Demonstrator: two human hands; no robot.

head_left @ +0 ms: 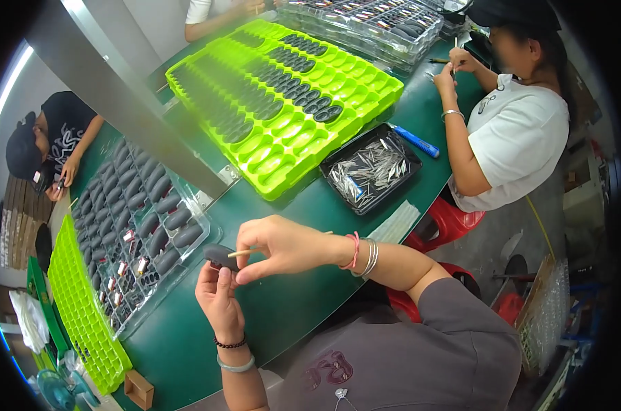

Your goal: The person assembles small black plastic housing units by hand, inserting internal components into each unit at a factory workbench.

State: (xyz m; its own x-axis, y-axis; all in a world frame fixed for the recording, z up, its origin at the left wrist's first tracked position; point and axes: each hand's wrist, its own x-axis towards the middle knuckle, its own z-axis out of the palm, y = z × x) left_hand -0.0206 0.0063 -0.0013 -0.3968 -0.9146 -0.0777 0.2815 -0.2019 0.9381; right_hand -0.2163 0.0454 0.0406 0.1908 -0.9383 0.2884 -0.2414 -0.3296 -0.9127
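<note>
My left hand (219,300) grips a dark grey oval plastic piece (220,255) between thumb and fingers, in front of me over the table. Pinched in my right hand (283,245) is a thin wooden stick (245,253). The stick lies across the oval piece, its tip near the piece's face; whether it touches is too small to tell. To the left of both hands is a clear compartment tray (199,248) with many similar dark oval pieces and some smaller parts with red and white showing.
A bright green moulded tray (273,185) with dark ovals lies ahead, beside a metal post (142,109). At right are a black bin (365,205) of thin metal strips and a blue tool (417,142). Co-workers (523,144) sit around the green table (290,308). A small cardboard box (139,389) is at lower left.
</note>
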